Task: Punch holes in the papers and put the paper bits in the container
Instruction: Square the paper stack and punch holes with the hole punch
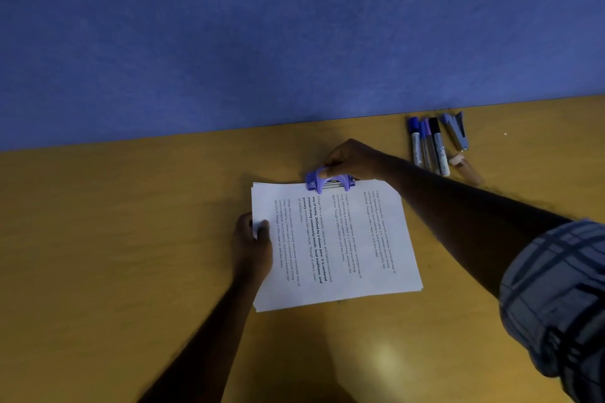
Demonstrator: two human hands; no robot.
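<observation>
Head view: papers point(343, 239) are pinched steady by left hand point(252, 245) so punch point(329, 180), gripped by right hand point(350, 157), is seated squarely.

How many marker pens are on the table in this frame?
4 markers, side by side at the table's far right beside the stapler: blue-capped, two purple-capped, black-capped. They lie packed together, so another may be hidden.
</observation>
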